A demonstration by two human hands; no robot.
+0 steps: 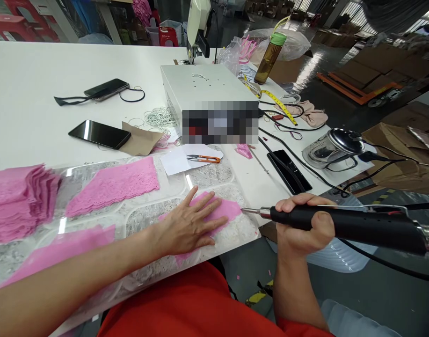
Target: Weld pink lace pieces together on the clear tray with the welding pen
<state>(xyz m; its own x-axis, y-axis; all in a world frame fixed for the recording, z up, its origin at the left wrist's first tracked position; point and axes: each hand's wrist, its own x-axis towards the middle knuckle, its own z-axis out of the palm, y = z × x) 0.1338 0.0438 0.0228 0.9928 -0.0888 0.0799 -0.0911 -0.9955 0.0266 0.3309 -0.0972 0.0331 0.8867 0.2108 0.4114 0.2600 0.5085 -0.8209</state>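
My left hand [195, 220] lies flat with fingers spread on a small piece of pink fabric [231, 209], covering much of it. In my right hand [305, 224] is a thick black corded hand tool with a metal tip [347, 227]; the fingers wrap round its body. Its tip meets the right edge of the pink piece, or comes very close to it. Left of my hands lie a scalloped pink lace piece [119, 185], a stack of pink lace pieces [21, 201] and a smooth pink fabric piece [67, 250], partly behind my left forearm.
Beyond my hands, orange-handled thread snips [203, 159] rest on white paper [170, 161]. A grey metal box [207, 86] stands behind, with phones [100, 133] to its left. Cables, a yellow tape measure [279, 106], a bottle [270, 58] and a steel mug [331, 147] are at right.
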